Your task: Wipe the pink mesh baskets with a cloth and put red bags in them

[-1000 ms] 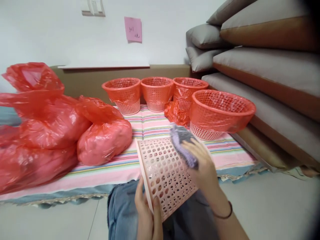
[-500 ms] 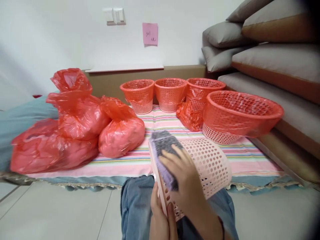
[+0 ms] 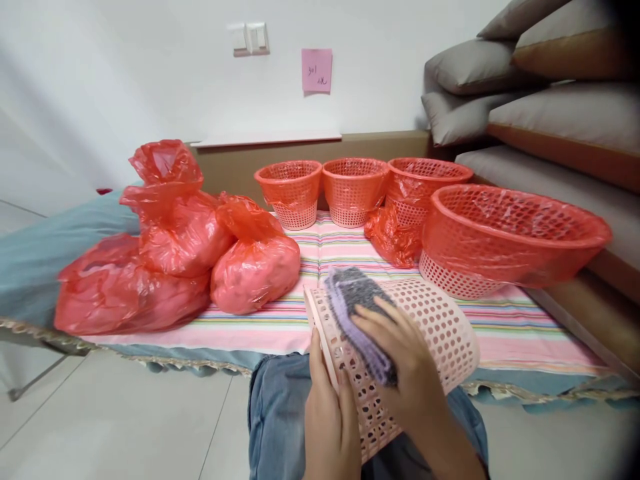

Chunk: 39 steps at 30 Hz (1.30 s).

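Note:
A pale pink perforated plastic basket (image 3: 440, 320) lies tilted on its side above my lap, its rim toward the left. My left hand (image 3: 333, 407) grips that rim from below, thumb and fingers on either side of the wall. Folded in my right hand (image 3: 405, 353) is a grey and lilac cloth (image 3: 365, 320), pressed against the basket's outer wall. The fingers of my right hand lie over the cloth. Part of the basket is hidden behind my right hand and forearm.
Several baskets lined with red plastic bags stand behind, including a near one (image 3: 515, 227). A crumpled red bag (image 3: 395, 237) lies among them. Filled red bags (image 3: 175, 260) sit at left on the striped cloth (image 3: 320, 250). Grey cushions (image 3: 560, 120) are stacked at right.
My right hand has slid the cloth along the basket wall, away from the rim toward the base. My left hand still holds the rim. The whole view has shifted slightly.

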Available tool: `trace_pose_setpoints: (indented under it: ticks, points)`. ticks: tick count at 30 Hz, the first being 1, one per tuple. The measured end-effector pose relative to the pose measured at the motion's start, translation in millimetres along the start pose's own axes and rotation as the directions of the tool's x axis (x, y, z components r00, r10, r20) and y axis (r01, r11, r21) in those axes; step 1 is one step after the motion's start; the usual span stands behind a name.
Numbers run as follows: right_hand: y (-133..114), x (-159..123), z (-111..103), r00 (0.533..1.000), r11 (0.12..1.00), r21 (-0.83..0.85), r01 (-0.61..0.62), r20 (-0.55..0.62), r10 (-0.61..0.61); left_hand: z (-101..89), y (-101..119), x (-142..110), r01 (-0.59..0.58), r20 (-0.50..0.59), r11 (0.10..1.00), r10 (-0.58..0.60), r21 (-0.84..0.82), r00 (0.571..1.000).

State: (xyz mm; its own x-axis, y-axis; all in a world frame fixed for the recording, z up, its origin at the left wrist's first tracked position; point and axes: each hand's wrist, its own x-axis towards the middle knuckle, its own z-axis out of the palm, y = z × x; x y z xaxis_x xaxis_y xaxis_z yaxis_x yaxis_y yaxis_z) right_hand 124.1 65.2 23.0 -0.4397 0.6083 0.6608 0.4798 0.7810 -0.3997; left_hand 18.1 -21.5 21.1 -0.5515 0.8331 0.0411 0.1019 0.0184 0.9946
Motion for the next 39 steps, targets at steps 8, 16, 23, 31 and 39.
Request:
trace_pose_setpoints:
  ticks: [8,16,23,31,39]
  points:
    - [109.9,-34.5,-34.9,0.905,0.928,-0.134,-0.347,-0.308,0.294,1.7,-10.2,-2.2,0.065,0.001,0.993,-0.065,-0.103,0.998]
    - [8.6,-24.8,-4.6,0.987,0.990,-0.102,-0.098,-0.134,0.084,5.6,-3.5,17.0,0.013,0.031,0.958,-0.004,-0.286,1.000]
    - [-12.9,-18.4,-8.2,0.999,1.000,0.003,0.025,0.033,-0.025,3.3,4.2,32.7,-0.045,0.002,0.986,0.046,-0.161,0.999]
    - [98.8,-54.8,-40.8,0.895,0.941,-0.103,-0.321,-0.358,0.267,4.7,8.3,13.4,0.127,0.097,0.961,-0.106,-0.246,0.990]
    - [8.2,-39.8,-14.6,0.981,0.985,-0.089,-0.149,-0.141,0.135,7.6,1.5,13.1,0.129,0.063,0.934,-0.115,-0.332,0.991]
